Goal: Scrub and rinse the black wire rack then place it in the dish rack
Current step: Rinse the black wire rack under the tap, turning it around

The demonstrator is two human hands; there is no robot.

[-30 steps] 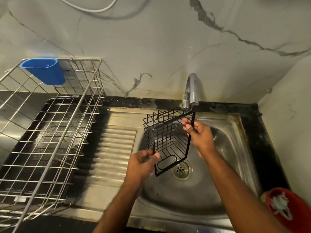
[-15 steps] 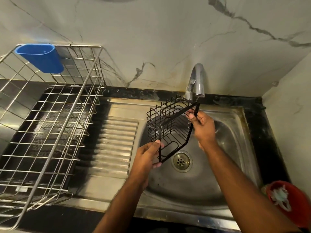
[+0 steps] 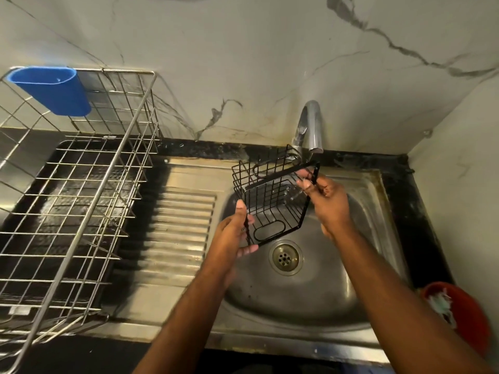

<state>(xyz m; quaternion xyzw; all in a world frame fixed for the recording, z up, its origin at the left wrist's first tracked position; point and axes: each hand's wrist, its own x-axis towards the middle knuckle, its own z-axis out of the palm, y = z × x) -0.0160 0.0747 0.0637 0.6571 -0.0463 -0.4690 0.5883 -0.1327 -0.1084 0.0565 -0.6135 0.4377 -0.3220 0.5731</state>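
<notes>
I hold the black wire rack (image 3: 272,201) tilted over the steel sink bowl (image 3: 364,265), just below the tap spout (image 3: 310,128). My left hand (image 3: 237,233) grips its lower left corner, thumb up along the frame. My right hand (image 3: 326,201) pinches the upper right corner near the spout. A thin stream of water falls at that corner. The silver wire dish rack (image 3: 81,201) stands on the counter to the left, apart from both hands.
A blue plastic cup holder (image 3: 51,90) hangs on the dish rack's back left corner. The ribbed draining board (image 3: 178,228) lies between dish rack and bowl. The drain (image 3: 285,257) sits under the black rack. A red container (image 3: 459,317) with scrubbers stands at the right.
The black rack has been lifted slightly and brought closer under the spout, both hands keeping their grip. The camera has tilted a little downward.
</notes>
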